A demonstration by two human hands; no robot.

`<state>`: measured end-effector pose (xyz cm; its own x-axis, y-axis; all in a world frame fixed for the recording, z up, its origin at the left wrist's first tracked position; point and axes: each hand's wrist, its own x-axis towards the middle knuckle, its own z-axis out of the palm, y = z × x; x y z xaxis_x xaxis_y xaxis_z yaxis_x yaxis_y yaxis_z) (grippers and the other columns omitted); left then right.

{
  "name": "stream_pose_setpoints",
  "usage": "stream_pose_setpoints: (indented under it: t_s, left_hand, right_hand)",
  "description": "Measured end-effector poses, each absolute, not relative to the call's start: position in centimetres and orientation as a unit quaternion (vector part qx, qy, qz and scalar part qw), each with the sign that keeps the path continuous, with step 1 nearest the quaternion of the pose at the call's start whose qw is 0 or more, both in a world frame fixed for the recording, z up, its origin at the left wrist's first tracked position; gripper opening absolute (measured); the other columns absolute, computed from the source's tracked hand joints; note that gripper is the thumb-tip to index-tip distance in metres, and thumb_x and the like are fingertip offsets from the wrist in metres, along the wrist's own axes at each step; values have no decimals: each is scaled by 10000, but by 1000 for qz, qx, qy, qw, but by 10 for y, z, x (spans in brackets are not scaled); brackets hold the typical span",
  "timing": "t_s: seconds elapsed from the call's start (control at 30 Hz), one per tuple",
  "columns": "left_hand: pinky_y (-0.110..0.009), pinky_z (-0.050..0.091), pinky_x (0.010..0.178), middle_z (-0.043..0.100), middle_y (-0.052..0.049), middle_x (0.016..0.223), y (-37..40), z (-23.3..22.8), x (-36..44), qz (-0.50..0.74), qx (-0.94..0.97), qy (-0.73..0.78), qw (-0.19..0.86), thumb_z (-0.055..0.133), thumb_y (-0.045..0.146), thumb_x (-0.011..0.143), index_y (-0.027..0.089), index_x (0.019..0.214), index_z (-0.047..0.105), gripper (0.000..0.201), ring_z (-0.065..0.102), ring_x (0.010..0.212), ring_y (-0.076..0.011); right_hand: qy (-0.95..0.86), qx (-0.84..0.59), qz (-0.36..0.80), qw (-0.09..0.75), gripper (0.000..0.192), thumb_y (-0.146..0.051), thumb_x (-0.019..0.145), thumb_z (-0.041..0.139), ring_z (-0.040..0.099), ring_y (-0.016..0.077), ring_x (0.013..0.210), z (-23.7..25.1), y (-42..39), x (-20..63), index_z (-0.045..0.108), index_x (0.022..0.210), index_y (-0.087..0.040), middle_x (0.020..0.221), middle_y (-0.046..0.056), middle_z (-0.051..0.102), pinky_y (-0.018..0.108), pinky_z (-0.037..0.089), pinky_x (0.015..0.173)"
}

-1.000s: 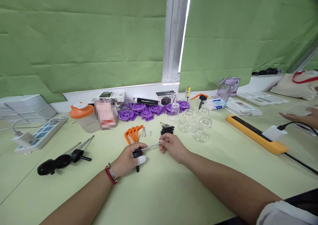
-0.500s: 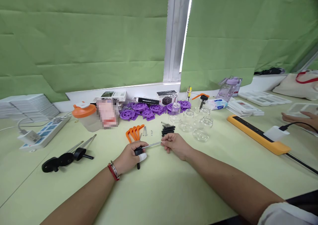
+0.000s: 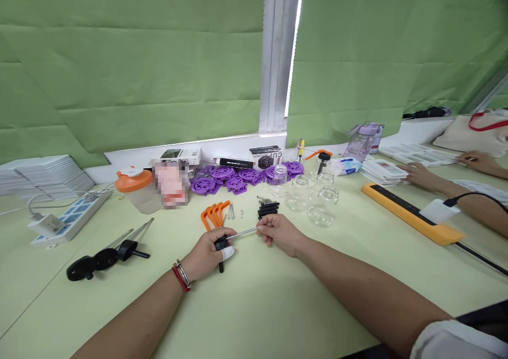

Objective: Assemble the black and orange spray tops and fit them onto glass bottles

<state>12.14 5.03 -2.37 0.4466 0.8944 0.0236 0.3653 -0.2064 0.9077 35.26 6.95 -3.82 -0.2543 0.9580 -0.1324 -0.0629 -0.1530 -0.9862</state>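
left hand (image 3: 206, 253) clamped on black knob (image 3: 220, 244), low over tabletop (image 3: 257, 306) centre. right hand (image 3: 280, 233) pinching far end of metal rod (image 3: 245, 232) w/ fingers closed. rod spans btwn both hands. orange clips (image 3: 212, 213) & black stack (image 3: 268, 209) just behind. jars (image 3: 317, 203) to right.

Pale green table (image 3: 278, 306); green blinds (image 3: 119, 73) behind it; purple wheels (image 3: 238, 176) near the far edge; orange clips (image 3: 212, 213); clear glass jars (image 3: 319, 213); orange-lidded cup (image 3: 133, 187); yellow-orange bar (image 3: 413, 216) toward the right edge; black pump part (image 3: 221, 244) with silver rod (image 3: 244, 233); red bracelet (image 3: 177, 277)
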Motion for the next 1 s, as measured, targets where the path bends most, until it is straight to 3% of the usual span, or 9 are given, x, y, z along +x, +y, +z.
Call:
stream_pose_setpoints:
  t_s: [0.43, 0.7, 1.0]
  left_hand:
    - [-250, 422, 685, 530, -10, 804, 50, -23, 121, 281, 717, 436, 465, 621, 336, 747, 169, 1047, 586, 346, 489, 730, -137]
    - [-246, 412, 682, 520, 1, 799, 51, -24, 121, 274, 722, 434, 464, 611, 314, 759, 173, 1052, 586, 326, 472, 723, -127]
    - [-240, 411, 689, 524, 5, 805, 52, -27, 119, 280, 711, 434, 477, 623, 299, 753, 171, 1062, 578, 337, 475, 728, -122]
  right_hand:
    - [-554, -468, 584, 365, 209, -313, 767, 590, 444, 59, 448, -29, 67, 350, 523, 651, -153, 571, -20, 536, 192, 369, 413]
    - [-568, -475, 583, 335, 259, -352, 823, 522, 389, 57, 436, -33, 69, 350, 502, 644, -165, 551, -30, 516, 194, 288, 411]
    - [-572, -466, 577, 350, 247, -380, 821, 530, 403, 62, 488, -36, 70, 352, 491, 702, -167, 618, -23, 534, 213, 327, 505]
